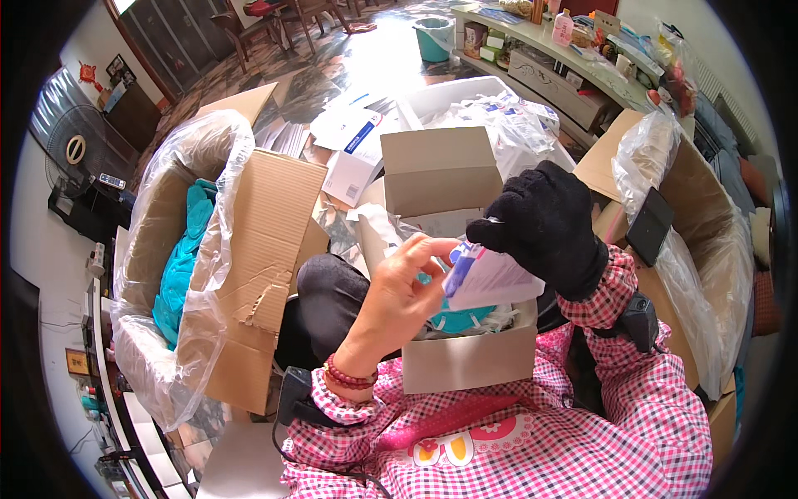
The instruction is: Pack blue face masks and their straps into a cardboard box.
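My left hand (403, 287) is bare, with beaded bracelets at the wrist, and its fingers are bent against the left edge of a clear plastic bag (503, 281) with blue-purple print. My right hand (544, 224), in a black knitted glove, is closed on the top of that bag. Under both hands stands an open cardboard box (470, 366) between my knees. Teal cup-shaped masks (461, 320) show inside it, partly hidden by the bag and my left hand. Whether the bag contains anything is hard to make out.
On the left, a plastic-lined carton (258, 249) holds stacked teal masks (184, 258). Another lined carton (706, 249) stands at the right, with a black phone (650, 226) on its edge. Ahead are a white bin (453, 90) of plastic bags and flat white-blue boxes (353, 162).
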Tool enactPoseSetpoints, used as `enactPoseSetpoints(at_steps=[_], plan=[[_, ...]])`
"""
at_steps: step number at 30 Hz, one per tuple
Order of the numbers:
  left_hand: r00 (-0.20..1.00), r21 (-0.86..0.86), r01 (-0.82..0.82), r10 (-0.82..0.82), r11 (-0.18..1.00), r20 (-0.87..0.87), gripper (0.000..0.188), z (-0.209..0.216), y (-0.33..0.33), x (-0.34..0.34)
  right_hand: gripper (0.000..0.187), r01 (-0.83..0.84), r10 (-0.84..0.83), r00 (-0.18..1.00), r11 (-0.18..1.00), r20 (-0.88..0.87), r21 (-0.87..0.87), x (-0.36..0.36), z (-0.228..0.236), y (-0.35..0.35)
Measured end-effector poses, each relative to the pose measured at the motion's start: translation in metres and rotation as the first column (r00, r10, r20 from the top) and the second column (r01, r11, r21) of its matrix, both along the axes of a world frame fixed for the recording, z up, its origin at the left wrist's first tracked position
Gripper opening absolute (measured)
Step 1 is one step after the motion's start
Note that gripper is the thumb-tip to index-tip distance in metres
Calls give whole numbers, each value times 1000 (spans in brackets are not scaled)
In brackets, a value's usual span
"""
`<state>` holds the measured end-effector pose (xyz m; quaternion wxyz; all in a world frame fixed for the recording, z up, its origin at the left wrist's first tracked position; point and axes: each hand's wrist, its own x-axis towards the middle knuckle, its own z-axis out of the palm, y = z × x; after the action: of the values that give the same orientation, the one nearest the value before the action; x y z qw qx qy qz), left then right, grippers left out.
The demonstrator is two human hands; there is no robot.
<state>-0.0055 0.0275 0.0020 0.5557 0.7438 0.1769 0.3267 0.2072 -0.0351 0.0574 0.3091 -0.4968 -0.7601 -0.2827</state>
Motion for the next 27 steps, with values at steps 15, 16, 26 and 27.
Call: enactPoseSetpoints(at_steps=[15,16,26,27], plan=[[995,-85,22,-30,996,-90,35,-11,0,-5,32,-18,18,999,1000,32,8,-9,-6,10],[989,-53,7,-15,999,-150,35,-7,-2,-3,33,-23,23,1000,999,-5,37,-10,-7,12],[805,-672,478,23,566,593,49,-39,2,-2,65,8,-35,795,999,-605,-47,-1,-1,10],[688,-603,605,41,520,725,60,-43,3,-3,71,20,-62,684,998,-727,-67,11,-7,8]])
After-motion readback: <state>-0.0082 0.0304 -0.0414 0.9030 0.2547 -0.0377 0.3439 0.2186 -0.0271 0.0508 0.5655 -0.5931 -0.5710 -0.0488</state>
